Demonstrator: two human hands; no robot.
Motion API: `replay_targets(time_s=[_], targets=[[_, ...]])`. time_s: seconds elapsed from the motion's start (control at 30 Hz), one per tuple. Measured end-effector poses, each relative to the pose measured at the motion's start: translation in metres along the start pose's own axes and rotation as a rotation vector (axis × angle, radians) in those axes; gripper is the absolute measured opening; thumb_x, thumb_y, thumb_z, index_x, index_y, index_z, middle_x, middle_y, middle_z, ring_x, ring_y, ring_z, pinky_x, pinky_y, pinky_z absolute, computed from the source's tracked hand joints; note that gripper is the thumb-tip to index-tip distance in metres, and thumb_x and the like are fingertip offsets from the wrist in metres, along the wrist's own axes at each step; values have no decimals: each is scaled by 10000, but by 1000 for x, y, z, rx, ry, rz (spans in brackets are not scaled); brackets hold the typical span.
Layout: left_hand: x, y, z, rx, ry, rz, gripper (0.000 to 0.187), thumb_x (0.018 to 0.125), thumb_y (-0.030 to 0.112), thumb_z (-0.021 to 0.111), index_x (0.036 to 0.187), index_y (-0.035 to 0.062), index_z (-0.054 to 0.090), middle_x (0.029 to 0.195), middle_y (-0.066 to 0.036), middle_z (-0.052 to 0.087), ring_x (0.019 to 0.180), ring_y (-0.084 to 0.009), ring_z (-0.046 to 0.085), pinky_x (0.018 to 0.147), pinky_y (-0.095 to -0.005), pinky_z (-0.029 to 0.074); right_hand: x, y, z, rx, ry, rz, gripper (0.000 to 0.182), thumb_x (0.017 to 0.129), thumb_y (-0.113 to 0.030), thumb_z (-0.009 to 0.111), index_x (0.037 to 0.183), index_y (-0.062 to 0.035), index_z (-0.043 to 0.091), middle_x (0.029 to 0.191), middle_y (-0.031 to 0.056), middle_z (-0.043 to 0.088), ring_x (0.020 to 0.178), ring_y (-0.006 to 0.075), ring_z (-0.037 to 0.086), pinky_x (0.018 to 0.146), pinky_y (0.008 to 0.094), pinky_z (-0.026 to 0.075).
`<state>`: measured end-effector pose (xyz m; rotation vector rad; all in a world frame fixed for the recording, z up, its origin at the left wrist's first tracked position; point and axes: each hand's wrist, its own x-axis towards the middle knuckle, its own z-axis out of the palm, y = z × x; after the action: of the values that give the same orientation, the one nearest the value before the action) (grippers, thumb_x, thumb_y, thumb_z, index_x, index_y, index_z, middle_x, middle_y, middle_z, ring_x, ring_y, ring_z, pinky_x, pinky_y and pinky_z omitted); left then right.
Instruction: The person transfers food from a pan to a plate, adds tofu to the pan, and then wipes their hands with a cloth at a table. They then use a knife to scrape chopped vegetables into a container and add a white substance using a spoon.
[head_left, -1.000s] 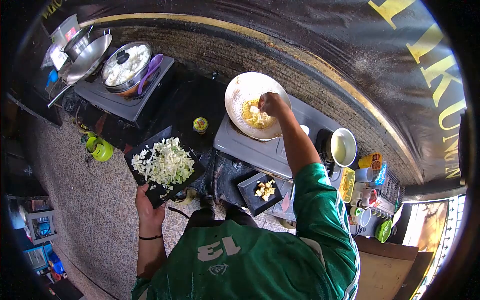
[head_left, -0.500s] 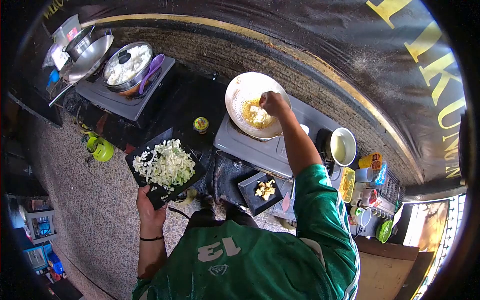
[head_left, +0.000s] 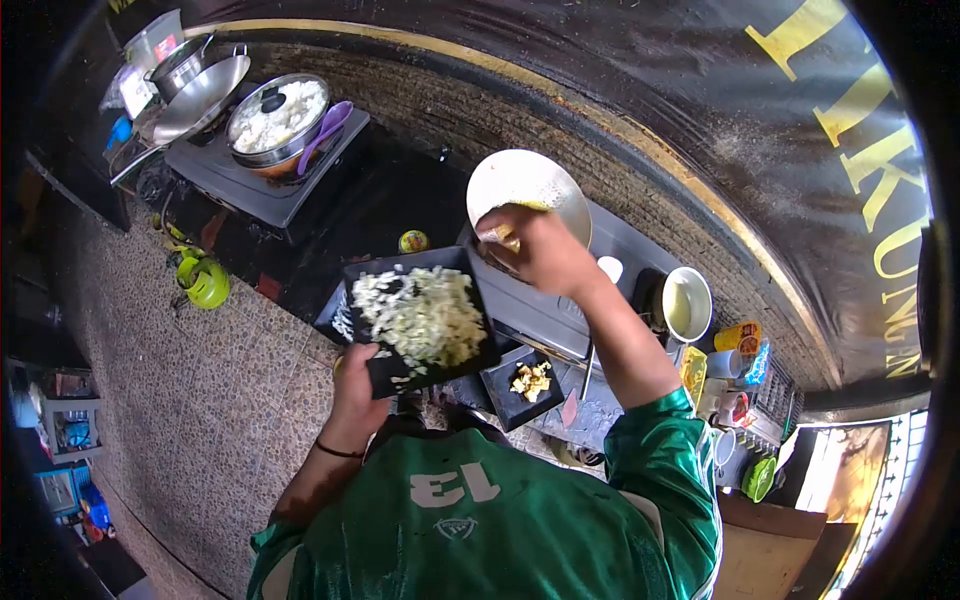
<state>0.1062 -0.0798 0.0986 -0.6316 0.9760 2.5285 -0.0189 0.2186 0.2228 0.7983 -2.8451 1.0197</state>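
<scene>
My left hand (head_left: 357, 395) grips the near-left edge of a black square plate (head_left: 484, 335) heaped with chopped pale green and white vegetables (head_left: 422, 312). The plate is held up in front of the stove (head_left: 545, 310). My right hand (head_left: 540, 245) is over the near side of a wide metal wok (head_left: 530, 175) on that stove; its fingers are smeared by motion, and whether they hold anything is unclear. The hand hides most of the wok's contents. Below the stove sits a smaller black dish (head_left: 505, 395) with yellowish chopped pieces (head_left: 530, 381).
At the left, a lidded pan of rice (head_left: 278, 118) with a purple spoon (head_left: 325, 135) stands on another stove. A small round tub (head_left: 413, 241) is behind the held plate. A white pot (head_left: 686, 303), cups and packets are at the right; a green gas cylinder (head_left: 207, 284) is at far left.
My left hand has brought the vegetable plate up and right, nearer the wok. My right hand has moved down and slightly left from inside the wok. The view has shifted slightly.
</scene>
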Motion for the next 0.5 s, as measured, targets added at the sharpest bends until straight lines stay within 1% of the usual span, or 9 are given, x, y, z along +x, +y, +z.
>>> replay_targets(time_s=[0.07, 0.1, 0.17, 0.2, 0.3, 0.33, 0.4, 0.47, 0.5], targets=[[-1, -5, 18, -40, -58, -101, 375, 995, 240, 538, 1303, 39, 610, 1192, -101, 735, 1055, -264, 735, 932, -449, 587, -5, -15, 11, 77, -190, -57, 369, 909, -153, 737, 1265, -68, 689, 1303, 180, 698, 1124, 383, 693, 967, 458, 571], [-1, -7, 21, -20, -84, -127, 378, 997, 241, 531, 1303, 34, 612, 1200, -107, 734, 1063, -264, 734, 937, -447, 589, -8, -19, 17, 76, -187, -55, 369, 909, -153, 737, 1265, -68, 689, 1303, 180, 698, 1124, 383, 693, 967, 458, 571], [1, -11, 26, 2, -114, -157, 381, 998, 242, 524, 1302, 30, 614, 1209, -114, 733, 1072, -263, 734, 943, -444, 590, -14, -22, 28, -59, -267, -207, 465, 893, -167, 748, 1344, -97, 654, 1366, 164, 655, 1227, 367, 648, 1045, 461, 541], [1, -14, 29, 15, -123, -146, 379, 998, 241, 521, 1293, 26, 621, 1203, -117, 735, 1072, -260, 736, 943, -441, 592, -17, -26, 28, -59, -266, -202, 465, 893, -167, 748, 1344, -97, 654, 1366, 164, 655, 1227, 367, 648, 1045, 461, 541], [0, -13, 36, 37, -151, -153, 371, 998, 243, 517, 1279, 33, 636, 1181, -111, 742, 1062, -250, 740, 947, -433, 591, -21, -44, 26, -166, -401, 64, 524, 912, -208, 763, 1410, -135, 618, 1381, 170, 611, 1307, 372, 591, 1109, 488, 490], [-1, -12, 38, 50, -168, -169, 366, 998, 245, 515, 1274, 43, 643, 1165, -100, 747, 1052, -243, 742, 950, -429, 587, -22, -43, 30, -167, -400, 65, 524, 912, -208, 763, 1410, -135, 618, 1381, 170, 611, 1307, 372, 591, 1109, 488, 490], [2, -15, 37, 52, -173, -182, 362, 996, 254, 519, 1269, 54, 647, 1149, -89, 749, 1040, -237, 744, 942, -426, 588, -26, -40, 42, -144, -350, -71, 557, 898, -257, 788, 1416, -154, 612, 1342, 154, 616, 1277, 370, 602, 1090, 486, 504], [6, -18, 34, 52, -178, -193, 358, 994, 263, 524, 1264, 66, 652, 1134, -78, 752, 1027, -230, 745, 934, -423, 588, -29, -44, 48, -147, -331, -84, 585, 882, -304, 809, 1413, -160, 609, 1317, 143, 619, 1239, 367, 608, 1073, 486, 514], [6, -17, 34, 44, -189, -215, 309, 980, 221, 536, 1237, 84, 640, 1134, -67, 723, 1040, -218, 731, 931, -415, 595, -30, -44, 50, -169, -316, -123, 578, 879, -316, 811, 1399, -158, 615, 1301, 142, 621, 1228, 367, 608, 1065, 487, 517]])
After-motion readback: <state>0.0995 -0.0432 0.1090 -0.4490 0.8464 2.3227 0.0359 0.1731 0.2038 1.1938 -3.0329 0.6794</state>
